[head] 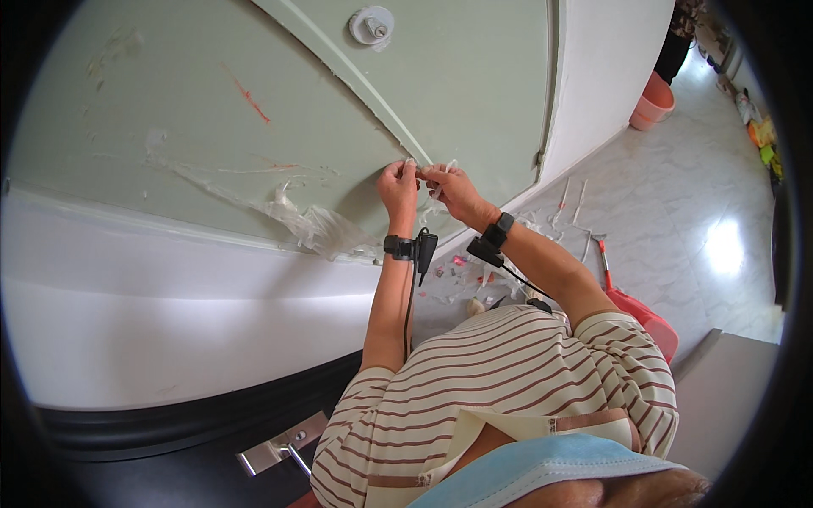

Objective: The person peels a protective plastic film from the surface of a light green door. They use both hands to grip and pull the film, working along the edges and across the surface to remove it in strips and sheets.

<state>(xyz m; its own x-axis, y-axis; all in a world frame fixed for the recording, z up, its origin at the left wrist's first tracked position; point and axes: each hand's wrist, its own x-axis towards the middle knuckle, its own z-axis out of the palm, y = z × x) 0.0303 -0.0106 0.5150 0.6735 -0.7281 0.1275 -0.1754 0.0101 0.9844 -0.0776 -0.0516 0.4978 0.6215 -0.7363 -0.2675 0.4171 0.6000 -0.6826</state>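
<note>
My left hand (399,187) pinches a small whitish bit of plastic film at the edge where two pale green panels meet. Close against it, my right hand (460,193) grips a strip of whitish film (438,190) that trails between its fingers. Both hands are at the lower end of the raised light strip (362,76) along the seam. The fingertips partly hide the film. A crumpled sheet of clear film (324,230) hangs from the left panel (209,127), lower left of my hands. Higher on the right panel (470,82) is a round lock (371,25).
Film scraps and debris (486,279) litter the floor near my feet. To the right lie a red-handled scraper (603,257) and a red dustpan (645,320). A pink bucket (652,105) stands by the wall, near a person (674,51). A black door with a metal handle (282,444) is at lower left.
</note>
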